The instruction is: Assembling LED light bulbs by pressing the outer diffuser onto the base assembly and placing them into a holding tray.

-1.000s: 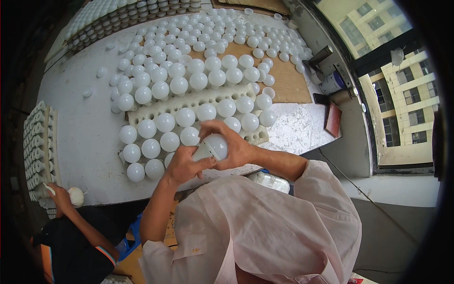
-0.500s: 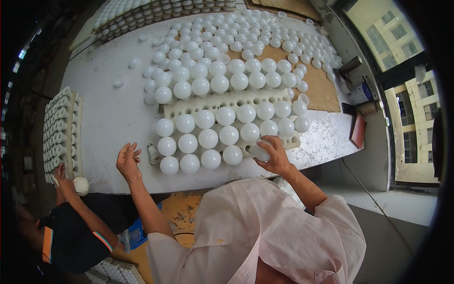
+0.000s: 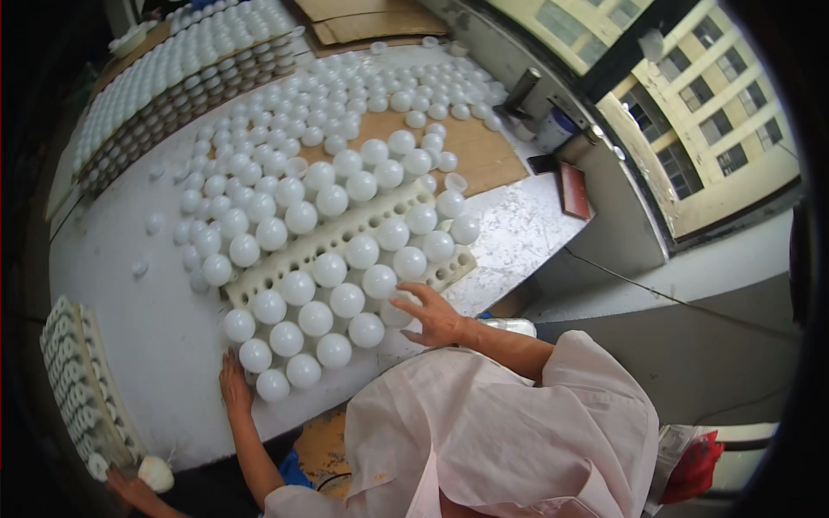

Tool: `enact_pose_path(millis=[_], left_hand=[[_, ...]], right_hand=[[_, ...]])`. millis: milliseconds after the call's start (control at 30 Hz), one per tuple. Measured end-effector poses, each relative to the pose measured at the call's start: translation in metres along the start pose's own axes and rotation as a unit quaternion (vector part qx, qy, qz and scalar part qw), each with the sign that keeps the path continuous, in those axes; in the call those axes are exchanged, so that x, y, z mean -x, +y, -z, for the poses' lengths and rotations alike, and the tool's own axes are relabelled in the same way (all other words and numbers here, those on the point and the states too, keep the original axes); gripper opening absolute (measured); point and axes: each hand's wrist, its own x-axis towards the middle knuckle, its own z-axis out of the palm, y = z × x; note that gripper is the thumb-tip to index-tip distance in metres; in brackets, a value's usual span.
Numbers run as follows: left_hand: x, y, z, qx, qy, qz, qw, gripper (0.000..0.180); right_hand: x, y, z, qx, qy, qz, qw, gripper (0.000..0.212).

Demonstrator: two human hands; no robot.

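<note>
The white holed tray (image 3: 345, 233) carries loose bulb globes (image 3: 345, 300). Both hands rest open-fingered, gripping nothing — left hand (image 3: 234, 382) at its near-left corner, right hand (image 3: 438, 317) at its near edge. A jolt could roll globes off.

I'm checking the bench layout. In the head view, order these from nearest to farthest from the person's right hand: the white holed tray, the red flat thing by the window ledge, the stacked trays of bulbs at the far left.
From the right hand:
1. White holed tray, under its fingertips, just ahead.
2. Red flat thing, ahead to the right by the ledge.
3. Stacked trays of bulbs, far across the table, upper left.
</note>
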Motion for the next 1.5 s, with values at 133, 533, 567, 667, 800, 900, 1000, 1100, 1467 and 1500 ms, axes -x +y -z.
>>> enact_pose_path(millis=[133, 533, 567, 667, 800, 900, 1000, 1100, 1467, 1500], left_hand=[[-0.008, 0.006, -0.003, 0.159, 0.004, 0.07, 0.985, 0.06], [0.06, 0.034, -0.005, 0.463, 0.26, 0.403, 0.745, 0.047], [0.076, 0.035, -0.002, 0.531, 0.293, 0.376, 0.701, 0.047], [0.102, 0.074, 0.028, 0.63, 0.355, 0.336, 0.604, 0.052], [0.117, 0.121, 0.06, 0.682, 0.328, 0.284, 0.589, 0.054], [0.114, 0.153, 0.078, 0.696, 0.31, 0.239, 0.602, 0.053], [0.093, 0.188, 0.086, 0.716, 0.245, 0.16, 0.634, 0.054], [0.056, 0.228, 0.088, 0.704, 0.198, 0.104, 0.674, 0.057], [-0.044, 0.383, 0.087, 0.714, -0.067, -0.09, 0.691, 0.041], [-0.042, 0.39, 0.094, 0.725, -0.09, -0.08, 0.679, 0.038]], right_hand=[[0.004, 0.023, 0.036, -0.039, 0.115, 0.039, 0.992, 0.07], [0.018, 0.294, 0.094, 0.056, 0.23, -0.363, 0.901, 0.073], [0.009, 0.314, 0.087, 0.069, 0.187, -0.38, 0.903, 0.083], [-0.02, 0.335, 0.073, 0.137, 0.152, -0.378, 0.903, 0.088], [-0.05, 0.368, 0.062, 0.057, 0.168, -0.334, 0.926, 0.089], [-0.06, 0.361, 0.065, -0.019, 0.261, -0.303, 0.916, 0.087], [-0.057, 0.331, 0.088, -0.116, 0.346, -0.335, 0.868, 0.085], [-0.047, 0.291, 0.118, -0.273, 0.333, -0.333, 0.839, 0.082], [-0.004, 0.107, 0.096, -0.71, 0.126, -0.152, 0.676, 0.088], [-0.002, 0.097, 0.087, -0.73, 0.103, -0.143, 0.66, 0.088]])
